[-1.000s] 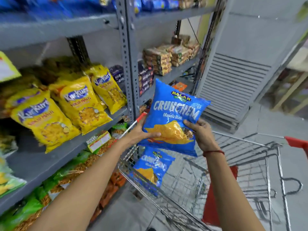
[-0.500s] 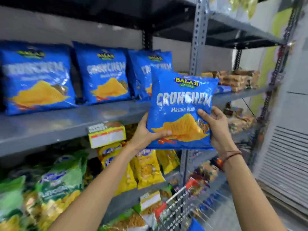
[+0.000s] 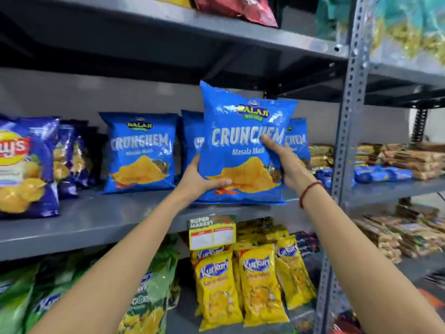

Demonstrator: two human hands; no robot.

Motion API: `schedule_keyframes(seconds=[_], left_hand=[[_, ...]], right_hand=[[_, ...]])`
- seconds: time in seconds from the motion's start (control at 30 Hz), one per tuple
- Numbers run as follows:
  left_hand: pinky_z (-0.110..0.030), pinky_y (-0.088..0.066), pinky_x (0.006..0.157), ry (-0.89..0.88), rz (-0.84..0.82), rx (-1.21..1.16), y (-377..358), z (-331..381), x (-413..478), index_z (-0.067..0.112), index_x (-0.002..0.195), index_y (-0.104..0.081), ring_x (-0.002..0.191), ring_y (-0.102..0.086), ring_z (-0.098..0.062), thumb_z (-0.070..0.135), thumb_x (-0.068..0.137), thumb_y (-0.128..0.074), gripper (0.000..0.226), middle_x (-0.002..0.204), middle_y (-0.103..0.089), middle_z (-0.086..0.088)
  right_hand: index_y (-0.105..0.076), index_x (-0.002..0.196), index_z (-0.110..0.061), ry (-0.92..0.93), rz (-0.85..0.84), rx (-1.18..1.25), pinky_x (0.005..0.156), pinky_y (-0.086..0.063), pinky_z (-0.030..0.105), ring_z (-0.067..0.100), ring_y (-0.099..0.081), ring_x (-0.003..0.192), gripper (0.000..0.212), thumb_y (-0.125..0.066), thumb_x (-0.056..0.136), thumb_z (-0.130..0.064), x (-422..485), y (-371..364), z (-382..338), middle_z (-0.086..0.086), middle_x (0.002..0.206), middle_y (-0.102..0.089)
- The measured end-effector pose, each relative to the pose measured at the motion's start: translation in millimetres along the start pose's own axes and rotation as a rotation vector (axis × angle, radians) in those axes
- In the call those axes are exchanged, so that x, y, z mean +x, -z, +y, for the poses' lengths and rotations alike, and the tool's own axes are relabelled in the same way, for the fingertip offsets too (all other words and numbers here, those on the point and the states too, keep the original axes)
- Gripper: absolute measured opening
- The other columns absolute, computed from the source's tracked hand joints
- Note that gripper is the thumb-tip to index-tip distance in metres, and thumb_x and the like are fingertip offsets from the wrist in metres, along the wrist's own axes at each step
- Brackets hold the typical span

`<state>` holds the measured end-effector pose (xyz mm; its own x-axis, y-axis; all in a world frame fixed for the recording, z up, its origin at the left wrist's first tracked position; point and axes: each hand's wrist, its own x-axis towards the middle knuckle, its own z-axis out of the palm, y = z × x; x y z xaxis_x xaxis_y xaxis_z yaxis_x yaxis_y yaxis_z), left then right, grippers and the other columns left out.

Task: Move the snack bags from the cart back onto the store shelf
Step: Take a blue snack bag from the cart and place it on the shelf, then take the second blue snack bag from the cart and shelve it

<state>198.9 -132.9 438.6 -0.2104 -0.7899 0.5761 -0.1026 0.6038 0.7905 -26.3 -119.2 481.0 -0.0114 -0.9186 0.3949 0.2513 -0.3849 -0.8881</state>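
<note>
The left hand [image 3: 201,180] cups the lower left corner of the bag [image 3: 243,145], thumb across the front and fingers out of sight behind it. The right hand [image 3: 287,166] clasps the lower right edge, with its index finger laid up the front toward the printed name. Both hands are closed on the bag, one at each side; this looks meant to keep the soft, air-filled pack upright and face-out while it goes in.

The bag stands at the front lip of the shelf [image 3: 115,218], its bottom seam at or just above the shelf board; which of the two cannot be told. It is upright and not yet pushed back into line. Behind it on the shelf stand matching blue bags [image 3: 140,153], one fully visible to its left and at least two more largely covered by it, so the gap it is aimed at is hidden. The placement seems chosen to join it to its own kind.

Further left on the shelf are Lay's bags [image 3: 24,165], cut off by the frame edge. Below the shelf hang a price tag [image 3: 212,233] and yellow Kurkure packs [image 3: 255,283]. The cart is out of view, so how many bags remain cannot be judged.
</note>
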Motion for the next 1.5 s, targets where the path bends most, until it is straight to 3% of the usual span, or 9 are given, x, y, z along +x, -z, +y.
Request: schedule_keyframes(seconds=[0.1, 0.23, 0.43, 0.57, 0.7, 0.8, 0.97, 1.2, 1.5], left_hand=[[-0.015, -0.049, 0.082, 0.015, -0.047, 0.040, 2.2, -9.3, -1.8, 0.036, 0.109, -0.050, 0.101, -0.059, 0.004, 0.030, 0.047, -0.088, 0.073, 0.113, -0.061, 0.015], [-0.036, -0.044, 0.099, 0.105, 0.054, 0.133, 42.7, -19.2, 28.7, 0.030, 0.122, -0.042, 0.116, -0.053, -0.014, 0.024, 0.054, -0.088, 0.082, 0.127, -0.055, 0.003], [-0.045, -0.041, 0.104, 0.204, 0.039, 0.144, 57.8, -26.6, 41.6, 0.021, 0.128, -0.039, 0.117, -0.052, -0.019, 0.022, 0.056, -0.087, 0.087, 0.131, -0.053, -0.002], [-0.036, -0.043, 0.098, 0.269, 0.051, 0.191, 64.5, -26.8, 45.3, 0.019, 0.128, -0.037, 0.113, -0.053, -0.019, 0.021, 0.057, -0.087, 0.087, 0.132, -0.053, -0.006], [-0.034, -0.040, 0.098, 0.311, 0.090, 0.267, 63.0, -19.5, 43.0, 0.016, 0.138, -0.025, 0.118, -0.047, -0.021, 0.026, 0.058, -0.086, 0.101, 0.141, -0.043, -0.007], [-0.042, -0.032, 0.106, 0.206, 0.322, 0.342, 51.9, -3.1, 34.5, 0.019, 0.143, -0.017, 0.132, -0.033, -0.025, 0.034, 0.063, -0.082, 0.105, 0.148, -0.029, -0.008], [-0.034, -0.040, 0.098, -0.255, 0.563, 0.417, 3.2, 22.5, 5.6, 0.021, 0.126, -0.043, 0.120, -0.045, -0.018, 0.025, 0.078, -0.068, 0.054, 0.126, -0.048, -0.003], [-0.031, -0.051, 0.080, -0.396, 0.210, 0.344, -105.9, -8.3, -54.7, 0.023, 0.108, -0.057, 0.098, -0.056, -0.007, 0.022, 0.082, -0.060, 0.027, 0.104, -0.058, 0.005], [-0.043, -0.050, 0.086, 0.079, -0.368, 0.381, -217.8, -135.5, -124.9, 0.009, 0.109, -0.060, 0.099, -0.059, -0.027, 0.011, 0.079, -0.064, 0.030, 0.108, -0.063, -0.013]], right_hand=[[-0.054, 0.120, 0.001, 0.044, 0.044, -0.052, 0.063, -0.057, 0.018, 0.005, -0.073, 0.077, 0.048, -0.072, 0.080, -0.018, 13.1, 1.5, 13.1, -0.007, 0.086, -0.076], [-0.064, 0.098, -0.022, 0.095, -0.071, -0.111, 0.065, -0.056, 0.016, 0.006, -0.074, 0.081, 0.021, -0.075, 0.079, -0.022, 71.1, -37.7, 25.7, -0.010, 0.087, -0.077], [-0.059, 0.104, -0.022, 0.103, 0.019, -0.211, 0.071, -0.057, 0.022, 0.011, -0.071, 0.090, 0.036, -0.076, 0.076, -0.036, 88.4, -54.3, 42.2, 0.004, 0.113, -0.071], [-0.046, 0.113, -0.020, 0.106, 0.083, -0.289, 0.058, -0.046, 0.004, -0.014, -0.059, 0.070, 0.049, -0.073, 0.078, -0.042, 91.4, -59.1, 44.4, -0.019, 0.093, -0.054], [-0.042, 0.132, -0.015, 0.127, 0.162, -0.413, 0.075, -0.047, 0.025, 0.014, -0.056, 0.094, 0.070, -0.071, 0.078, -0.048, 81.6, -52.1, 49.1, 0.002, 0.108, -0.053], [-0.044, 0.131, -0.015, 0.218, 0.240, -0.408, 0.068, -0.046, 0.020, 0.016, -0.059, 0.092, 0.065, -0.068, 0.081, -0.046, 64.0, -44.2, 43.9, 0.002, 0.101, -0.061], [-0.053, 0.118, -0.019, 0.302, 0.316, -0.314, 0.082, -0.054, 0.036, 0.018, -0.066, 0.093, 0.046, -0.068, 0.082, -0.043, 17.2, -19.8, 33.8, -0.004, 0.097, -0.065], [-0.060, 0.092, -0.030, 0.298, 0.469, -0.303, 0.081, -0.052, 0.039, 0.016, -0.065, 0.086, 0.013, -0.070, 0.084, -0.028, -75.6, 54.1, 69.1, -0.002, 0.086, -0.068], [-0.060, 0.096, -0.019, -0.120, 0.670, -0.491, 0.066, -0.050, 0.021, 0.009, -0.063, 0.070, 0.018, -0.070, 0.084, -0.026, -212.8, 179.4, 168.3, 0.000, 0.077, -0.064]])
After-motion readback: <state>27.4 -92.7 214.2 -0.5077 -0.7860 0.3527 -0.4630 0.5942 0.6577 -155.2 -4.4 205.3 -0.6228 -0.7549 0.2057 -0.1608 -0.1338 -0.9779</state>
